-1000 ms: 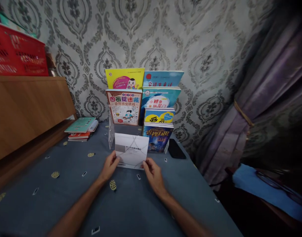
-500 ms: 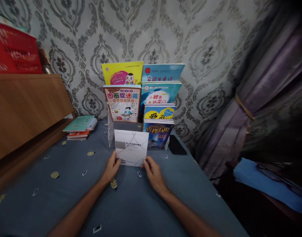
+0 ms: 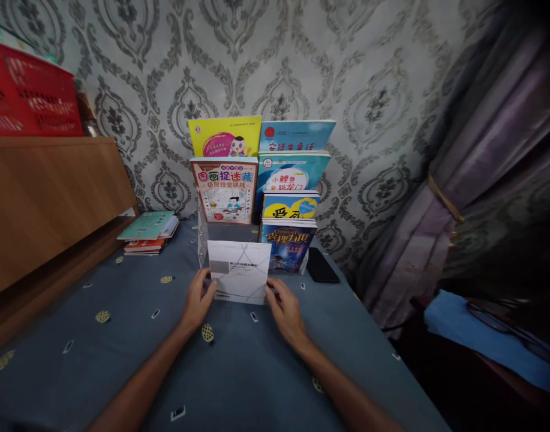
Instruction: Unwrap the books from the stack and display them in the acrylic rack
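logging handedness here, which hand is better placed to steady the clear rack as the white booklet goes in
Left, probably: the left hand grips the white booklet right below the side wall of the clear rack; the right hand sits by the dark blue book.

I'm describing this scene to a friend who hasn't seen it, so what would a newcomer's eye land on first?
Dead centre, a thin white booklet with grey crossing lines is held upright over the blue-grey patterned tablecloth, gripped at its lower corners by the left hand and right hand. Right behind it, bright children's picture books fill a clear tiered plastic rack. A red plastic basket sits atop the wooden cabinet, far left.
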### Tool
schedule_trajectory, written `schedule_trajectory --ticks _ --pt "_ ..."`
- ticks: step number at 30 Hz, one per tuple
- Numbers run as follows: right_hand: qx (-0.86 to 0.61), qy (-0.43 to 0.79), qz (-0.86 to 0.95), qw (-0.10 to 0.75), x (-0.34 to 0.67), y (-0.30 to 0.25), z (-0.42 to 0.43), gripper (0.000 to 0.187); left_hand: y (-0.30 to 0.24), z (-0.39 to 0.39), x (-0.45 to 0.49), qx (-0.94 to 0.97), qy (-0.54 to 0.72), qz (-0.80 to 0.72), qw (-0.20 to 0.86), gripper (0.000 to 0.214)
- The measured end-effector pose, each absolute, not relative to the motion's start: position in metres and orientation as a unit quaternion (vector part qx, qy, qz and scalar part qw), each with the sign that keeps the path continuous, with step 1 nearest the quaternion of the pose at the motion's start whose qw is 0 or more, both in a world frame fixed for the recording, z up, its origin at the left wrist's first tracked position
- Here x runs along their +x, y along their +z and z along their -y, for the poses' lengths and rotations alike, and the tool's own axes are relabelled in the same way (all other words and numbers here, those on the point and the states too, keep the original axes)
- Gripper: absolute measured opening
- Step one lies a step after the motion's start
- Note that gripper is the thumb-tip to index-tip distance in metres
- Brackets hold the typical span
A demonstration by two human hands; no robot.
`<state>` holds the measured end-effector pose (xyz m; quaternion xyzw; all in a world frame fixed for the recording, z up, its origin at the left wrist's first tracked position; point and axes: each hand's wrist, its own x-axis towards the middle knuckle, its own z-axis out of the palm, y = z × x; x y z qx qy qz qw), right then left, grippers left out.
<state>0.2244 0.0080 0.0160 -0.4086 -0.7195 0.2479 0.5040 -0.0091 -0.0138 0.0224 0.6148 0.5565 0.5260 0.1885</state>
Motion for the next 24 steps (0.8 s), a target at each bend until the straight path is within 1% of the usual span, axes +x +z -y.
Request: schedule_trajectory --ticks 2,5,10,14,16,19,22,24 --pt "-0.404 0.214 0.724 0.516 0.226 0.024 -0.009 0.028 0.029 0.015 -0.011 0.617 0.527 -0.565 0.15 0.025" --pt "-0.404 0.185 0.733 0.515 0.227 0.032 -0.009 0.027 0.034 0.017 -0.013 0.625 0.522 -0.565 0.135 0.024" --pt "-0.4 0.188 0.731 0.52 0.226 0.03 -0.007 0.029 0.033 0.019 -0.012 0.622 0.522 -0.565 0.146 0.025" --pt "-0.396 0.202 0.72 0.533 0.226 0.026 -0.008 0.028 0.029 0.018 -0.011 0.61 0.534 -0.554 0.19 0.025" --pt "-0.391 0.201 0.718 0.54 0.225 0.025 -0.01 0.028 0.029 0.017 -0.011 0.605 0.539 -0.552 0.196 0.025" --pt "-0.378 0.2 0.718 0.549 0.222 0.025 -0.013 0.027 0.031 0.015 -0.013 0.609 0.555 -0.544 0.161 0.025" --pt "-0.357 0.199 0.715 0.567 0.218 0.026 -0.017 0.026 0.031 0.012 -0.017 0.64 0.57 -0.503 0.114 0.021" --pt "-0.343 0.197 0.71 0.583 0.215 0.028 -0.019 0.025 0.03 0.009 -0.02 0.644 0.581 -0.489 0.09 0.027"
